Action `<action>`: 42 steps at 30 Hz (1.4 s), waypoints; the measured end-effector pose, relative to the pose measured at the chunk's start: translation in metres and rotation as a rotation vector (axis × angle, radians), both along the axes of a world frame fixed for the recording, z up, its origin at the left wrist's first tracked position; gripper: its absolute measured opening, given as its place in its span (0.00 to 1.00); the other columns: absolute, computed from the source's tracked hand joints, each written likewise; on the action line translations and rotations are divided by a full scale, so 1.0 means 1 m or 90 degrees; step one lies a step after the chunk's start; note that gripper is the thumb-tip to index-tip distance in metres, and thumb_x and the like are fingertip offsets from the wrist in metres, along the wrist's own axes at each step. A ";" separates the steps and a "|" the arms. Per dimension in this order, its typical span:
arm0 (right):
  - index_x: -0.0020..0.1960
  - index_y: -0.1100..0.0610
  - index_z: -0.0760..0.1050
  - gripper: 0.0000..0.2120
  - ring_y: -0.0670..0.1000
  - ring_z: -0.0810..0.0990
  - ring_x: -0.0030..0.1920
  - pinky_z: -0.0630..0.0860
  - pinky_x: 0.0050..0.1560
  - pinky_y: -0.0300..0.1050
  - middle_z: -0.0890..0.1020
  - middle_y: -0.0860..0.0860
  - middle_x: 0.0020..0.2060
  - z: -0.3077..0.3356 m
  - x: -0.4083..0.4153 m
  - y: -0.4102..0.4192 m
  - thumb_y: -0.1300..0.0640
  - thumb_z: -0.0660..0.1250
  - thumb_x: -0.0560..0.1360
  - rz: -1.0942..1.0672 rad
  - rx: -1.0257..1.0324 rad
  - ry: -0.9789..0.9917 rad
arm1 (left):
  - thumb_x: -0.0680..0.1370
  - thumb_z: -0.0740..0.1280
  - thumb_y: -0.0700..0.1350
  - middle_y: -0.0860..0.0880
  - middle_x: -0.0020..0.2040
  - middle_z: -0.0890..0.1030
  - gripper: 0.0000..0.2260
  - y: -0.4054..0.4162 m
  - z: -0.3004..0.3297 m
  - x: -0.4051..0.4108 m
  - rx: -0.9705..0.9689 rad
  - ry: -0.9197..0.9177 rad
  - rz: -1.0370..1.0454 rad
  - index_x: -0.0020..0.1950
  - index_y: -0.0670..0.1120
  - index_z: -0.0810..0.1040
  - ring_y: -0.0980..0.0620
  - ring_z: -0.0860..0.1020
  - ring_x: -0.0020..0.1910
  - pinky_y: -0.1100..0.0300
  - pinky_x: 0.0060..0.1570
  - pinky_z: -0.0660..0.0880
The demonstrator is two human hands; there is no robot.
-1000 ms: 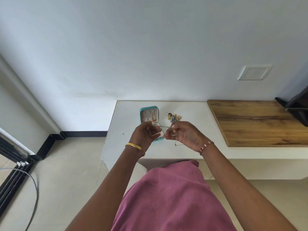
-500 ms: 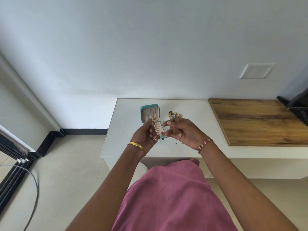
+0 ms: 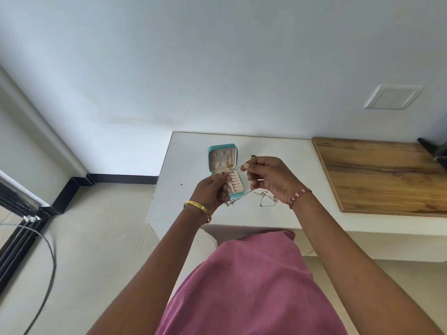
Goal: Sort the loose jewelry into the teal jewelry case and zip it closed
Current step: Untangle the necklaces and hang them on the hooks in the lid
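Pinching one thin chain (image 3: 238,167) between two hands, left hand (image 3: 212,189) and right hand (image 3: 268,176), fingers clamped on it. Hovering over one open teal case (image 3: 223,163) lying on one white table (image 3: 186,184), another chain (image 3: 264,199) lying beside it.

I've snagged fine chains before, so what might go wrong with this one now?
The thin chain is stretched between the left hand and right hand, so a hard pull might snap it. Its slack hangs near another necklace on the white table and could tangle, or catch the rim of the open teal case.
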State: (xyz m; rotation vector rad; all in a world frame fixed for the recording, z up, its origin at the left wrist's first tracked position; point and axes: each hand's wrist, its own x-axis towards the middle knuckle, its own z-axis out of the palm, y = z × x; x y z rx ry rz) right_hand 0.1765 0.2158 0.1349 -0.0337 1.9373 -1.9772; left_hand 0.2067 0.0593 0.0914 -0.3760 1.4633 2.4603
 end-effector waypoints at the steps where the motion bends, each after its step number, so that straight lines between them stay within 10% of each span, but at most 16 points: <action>1: 0.40 0.62 0.78 0.06 0.49 0.71 0.28 0.74 0.28 0.39 0.75 0.53 0.28 -0.002 -0.004 -0.002 0.65 0.65 0.75 -0.003 0.019 0.008 | 0.80 0.58 0.42 0.51 0.22 0.71 0.12 -0.001 -0.003 -0.003 0.022 -0.004 0.001 0.39 0.41 0.74 0.56 0.68 0.21 0.66 0.25 0.71; 12: 0.46 0.65 0.77 0.04 0.48 0.71 0.28 0.72 0.31 0.37 0.75 0.54 0.28 -0.029 -0.061 -0.025 0.67 0.64 0.75 -0.009 0.163 0.068 | 0.79 0.58 0.40 0.48 0.27 0.79 0.12 -0.010 -0.047 -0.056 0.041 -0.071 0.072 0.39 0.40 0.75 0.54 0.78 0.29 0.62 0.37 0.80; 26: 0.41 0.59 0.77 0.03 0.45 0.75 0.31 0.76 0.39 0.41 0.76 0.48 0.29 -0.095 -0.124 -0.051 0.63 0.66 0.74 0.011 0.310 0.139 | 0.76 0.63 0.40 0.50 0.46 0.75 0.09 -0.024 -0.092 -0.127 -0.538 0.045 0.271 0.56 0.44 0.76 0.54 0.74 0.45 0.62 0.49 0.72; 32: 0.41 0.56 0.78 0.03 0.51 0.77 0.34 0.79 0.40 0.48 0.78 0.52 0.30 -0.109 -0.142 -0.067 0.62 0.68 0.73 -0.014 0.340 0.192 | 0.79 0.59 0.40 0.46 0.64 0.72 0.16 -0.027 -0.106 -0.148 -0.506 0.091 0.160 0.68 0.46 0.68 0.51 0.73 0.59 0.61 0.57 0.70; 36: 0.42 0.58 0.80 0.03 0.48 0.79 0.33 0.78 0.38 0.42 0.80 0.51 0.31 -0.122 -0.152 -0.074 0.61 0.68 0.73 -0.073 0.376 0.230 | 0.78 0.60 0.39 0.46 0.60 0.77 0.15 -0.029 -0.112 -0.156 -0.524 0.099 0.135 0.65 0.44 0.72 0.51 0.75 0.54 0.79 0.44 0.69; 42: 0.45 0.63 0.82 0.05 0.55 0.81 0.40 0.79 0.43 0.46 0.84 0.57 0.39 -0.133 -0.150 -0.085 0.63 0.68 0.72 -0.166 0.452 0.391 | 0.77 0.62 0.37 0.45 0.58 0.79 0.15 -0.035 -0.113 -0.161 -0.546 0.079 0.147 0.64 0.43 0.73 0.55 0.74 0.49 0.73 0.48 0.67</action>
